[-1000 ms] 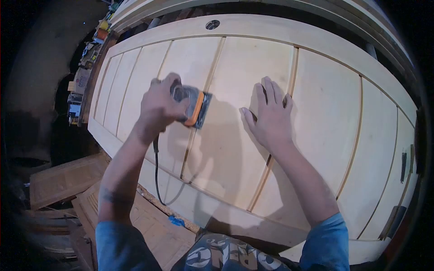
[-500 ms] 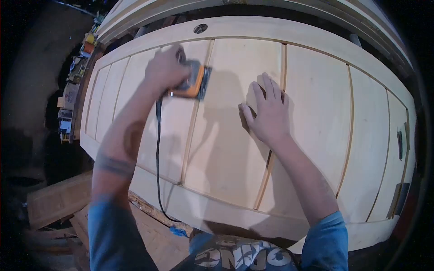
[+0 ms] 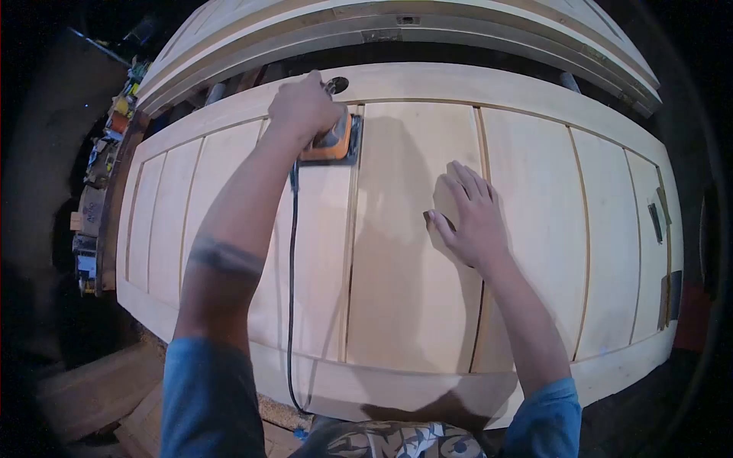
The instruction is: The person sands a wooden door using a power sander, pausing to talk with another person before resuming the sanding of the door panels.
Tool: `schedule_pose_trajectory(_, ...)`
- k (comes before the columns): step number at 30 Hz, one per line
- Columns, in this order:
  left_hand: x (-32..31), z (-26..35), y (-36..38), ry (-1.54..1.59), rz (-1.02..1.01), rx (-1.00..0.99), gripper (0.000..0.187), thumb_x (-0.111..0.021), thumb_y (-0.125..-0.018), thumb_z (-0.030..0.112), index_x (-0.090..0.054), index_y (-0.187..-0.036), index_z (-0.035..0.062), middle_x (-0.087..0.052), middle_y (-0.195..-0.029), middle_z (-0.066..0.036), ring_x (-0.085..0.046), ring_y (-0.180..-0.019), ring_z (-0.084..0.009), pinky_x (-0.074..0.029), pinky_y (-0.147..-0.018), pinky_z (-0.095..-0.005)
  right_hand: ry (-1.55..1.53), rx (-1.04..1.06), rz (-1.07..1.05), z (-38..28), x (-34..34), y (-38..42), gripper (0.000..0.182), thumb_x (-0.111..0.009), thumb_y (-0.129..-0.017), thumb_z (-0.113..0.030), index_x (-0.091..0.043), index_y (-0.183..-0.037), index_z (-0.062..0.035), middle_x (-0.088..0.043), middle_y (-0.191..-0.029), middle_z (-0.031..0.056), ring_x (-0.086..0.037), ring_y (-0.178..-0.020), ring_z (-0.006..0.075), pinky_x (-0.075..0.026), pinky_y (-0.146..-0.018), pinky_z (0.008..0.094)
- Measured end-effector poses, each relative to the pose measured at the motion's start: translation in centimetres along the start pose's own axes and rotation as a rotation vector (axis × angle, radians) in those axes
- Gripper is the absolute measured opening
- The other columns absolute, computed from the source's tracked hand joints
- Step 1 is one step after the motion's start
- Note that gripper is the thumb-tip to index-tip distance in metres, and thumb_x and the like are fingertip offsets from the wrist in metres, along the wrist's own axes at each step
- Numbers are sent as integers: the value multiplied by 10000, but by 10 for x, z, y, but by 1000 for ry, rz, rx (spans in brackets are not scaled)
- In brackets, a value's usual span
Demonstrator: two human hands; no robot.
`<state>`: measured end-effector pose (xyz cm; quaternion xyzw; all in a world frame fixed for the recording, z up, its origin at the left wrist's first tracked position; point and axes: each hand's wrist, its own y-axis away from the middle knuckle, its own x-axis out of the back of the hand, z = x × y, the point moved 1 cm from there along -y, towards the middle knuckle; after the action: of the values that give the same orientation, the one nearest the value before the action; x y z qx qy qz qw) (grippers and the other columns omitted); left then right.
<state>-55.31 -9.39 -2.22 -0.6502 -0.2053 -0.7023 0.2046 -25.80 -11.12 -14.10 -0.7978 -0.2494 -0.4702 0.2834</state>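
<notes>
A pale wooden door (image 3: 427,305) with panels and grooves lies flat before me. My left hand (image 3: 304,108) is wrapped round an orange and dark electric sander (image 3: 336,145), whose pad rests on a panel near the door's far edge, beside a groove. From the sander a black cord (image 3: 292,282) runs down toward me and over the near edge. My right hand (image 3: 475,217) lies on the door right of centre, fingers stretched out and holding nothing. A round hole (image 3: 337,85) shows in the far rail, just past my left hand.
Other doors or frames (image 3: 397,30) stand beyond the far edge. At the door's right end lie a dark strip (image 3: 655,223) and a piece of sandpaper or similar sheet (image 3: 672,298). A cluttered bench (image 3: 95,206) is at the left. Wooden boards (image 3: 99,389) lie low at the lower left.
The sander in my left hand has moved along the panel toward the far rail and right up to the groove. My right hand stays flat on the door; the whole view has shifted.
</notes>
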Motion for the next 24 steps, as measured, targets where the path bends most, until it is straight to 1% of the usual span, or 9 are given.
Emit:
schedule_pose_trajectory(4, -3, 5, -36, 7, -29, 16, 568, -732, -753, 325, -609, -1239, 58, -697, -1190, -185, -638, -1183, -350, -542, -952, -444, 28, -3, -13, -1, 1, 1, 584, -671, -915, -317, -486, -1413, -73, -394, -1554, 145, -353, -1445, 319, -284, -1182, 480)
schedule_pose_trajectory(6, -5, -1, -44, 12, -45, 39, 591, -738, -751, 332, -607, -1257, 55, -696, -1204, -180, -636, -1196, -339, -541, -956, -438, 38, 0, -10, -1, 2, 0, 577, -661, -922, -345, -487, -1394, -62, -401, -1533, 156, -349, -1444, 302, -277, -1189, 485)
schedule_pose_trajectory(10, -4, -34, -47, -9, -26, 59, 622, -750, -738, 362, -610, -1262, 56, -682, -1232, -185, -634, -1201, -342, -537, -961, -447, 62, -6, -17, -3, 0, 0, 583, -652, -929, -365, -484, -1395, -58, -403, -1524, 162, -344, -1446, 295, -272, -1194, 487)
schedule_pose_trajectory(14, -3, -62, -54, -59, -3, 59, 643, -751, -727, 401, -610, -1257, 66, -668, -1261, -186, -631, -1203, -351, -527, -972, -463, 63, -14, -32, -4, 2, -1, 590, -657, -924, -369, -483, -1404, -72, -401, -1529, 147, -345, -1447, 293, -272, -1196, 483)
schedule_pose_trajectory(16, 0, -78, -57, -57, -15, 72, 649, -750, -722, 407, -605, -1261, 76, -670, -1259, -185, -630, -1202, -358, -523, -977, -467, 43, -41, -52, -8, 7, -1, 591, -660, -920, -367, -483, -1406, -81, -401, -1532, 139, -348, -1445, 292, -273, -1195, 481)
schedule_pose_trajectory(20, -5, -117, -68, -63, -7, 93, 660, -756, -709, 407, -599, -1268, 93, -674, -1256, -189, -635, -1190, -367, -518, -983, -463, 48, -26, -35, -6, 5, 0, 585, -666, -916, -355, -486, -1405, -90, -400, -1536, 132, -358, -1438, 299, -279, -1191, 486)
schedule_pose_trajectory(24, -5, -150, -75, -85, 3, 93, 661, -759, -705, 407, -598, -1262, 90, -681, -1241, -196, -647, -1172, -359, -520, -972, -452, 28, -6, -12, -3, 3, 0, 586, -673, -911, -349, -486, -1402, -91, -400, -1538, 134, -361, -1434, 315, -286, -1184, 490)
